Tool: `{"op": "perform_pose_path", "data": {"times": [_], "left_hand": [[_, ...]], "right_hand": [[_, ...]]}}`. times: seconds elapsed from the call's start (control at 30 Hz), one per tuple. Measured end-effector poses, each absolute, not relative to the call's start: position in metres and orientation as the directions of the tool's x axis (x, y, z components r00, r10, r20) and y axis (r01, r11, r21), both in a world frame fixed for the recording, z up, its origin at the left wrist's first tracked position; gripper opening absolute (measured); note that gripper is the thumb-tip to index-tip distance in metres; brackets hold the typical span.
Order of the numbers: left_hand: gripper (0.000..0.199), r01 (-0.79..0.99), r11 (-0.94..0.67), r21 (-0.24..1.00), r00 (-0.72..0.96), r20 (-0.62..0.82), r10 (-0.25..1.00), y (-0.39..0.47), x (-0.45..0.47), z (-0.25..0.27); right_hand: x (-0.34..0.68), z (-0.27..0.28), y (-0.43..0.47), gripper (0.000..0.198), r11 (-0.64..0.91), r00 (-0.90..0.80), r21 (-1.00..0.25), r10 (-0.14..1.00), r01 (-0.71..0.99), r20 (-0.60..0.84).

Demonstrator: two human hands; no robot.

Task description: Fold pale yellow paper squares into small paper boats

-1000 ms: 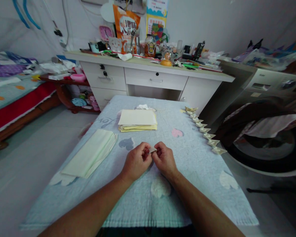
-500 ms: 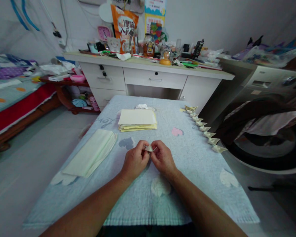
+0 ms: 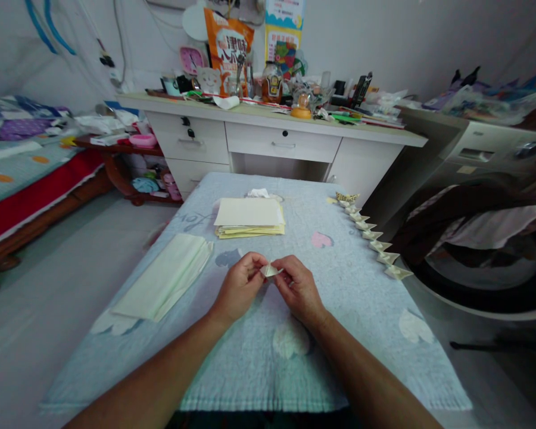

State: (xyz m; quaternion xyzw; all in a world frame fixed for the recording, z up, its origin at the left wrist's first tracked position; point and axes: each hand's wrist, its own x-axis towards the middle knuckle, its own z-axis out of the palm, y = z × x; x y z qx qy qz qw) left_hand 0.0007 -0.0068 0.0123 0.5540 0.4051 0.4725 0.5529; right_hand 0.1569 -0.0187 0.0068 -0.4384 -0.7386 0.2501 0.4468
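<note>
Folded paper piece (image 3: 270,271), small, pale cream and creased to a point, sits pinched between the two hands just above the blue cloth of the table (image 3: 348,298), near the middle of its width and toward the near half. The left hand (image 3: 240,287) grips its left end with thumb and forefinger closed on the paper, and the right hand (image 3: 298,288) does the same at its right end, so the piece's long axis runs left to right between the two sets of fingers, with both hands about equally close and almost touching each other. Its upper edge looks like a shallow triangle; finer folds are too small to make out. Farther off on the table, directly beyond the hands, lies a stack of cream and yellow paper sheets (image 3: 249,215), with a crumpled white scrap (image 3: 258,193) at its far edge. To the left lies a folded pale green stack (image 3: 165,276), set at a slant. Along the table's right edge runs a row of finished folded paper shapes (image 3: 375,238), one behind the other, well apart from the hands. Beyond the table stands a cluttered white desk (image 3: 277,140).
</note>
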Motion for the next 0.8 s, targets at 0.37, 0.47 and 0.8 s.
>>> {"op": "perform_pose_path", "data": {"times": [0.37, 0.47, 0.8], "left_hand": [[0.019, -0.171, 0.039, 0.985, 0.234, 0.002, 0.972, -0.0069, -0.0048, 0.0154], [0.025, -0.180, 0.044, 0.983, 0.225, -0.003, 0.974, -0.0044, -0.0042, 0.0124], [0.032, -0.203, 0.188, 0.961, 0.273, -0.128, 0.953, -0.0069, 0.0010, 0.0134]], "right_hand": [[0.1600, 0.0119, -0.0189, 0.029, 0.530, -0.263, -0.742, 0.848, 0.411, 0.460], [0.1583, 0.0125, -0.0190, 0.030, 0.541, -0.283, -0.735, 0.841, 0.409, 0.461], [0.1561, 0.0090, -0.0176, 0.021, 0.461, -0.157, -0.778, 0.885, 0.426, 0.439]]}}
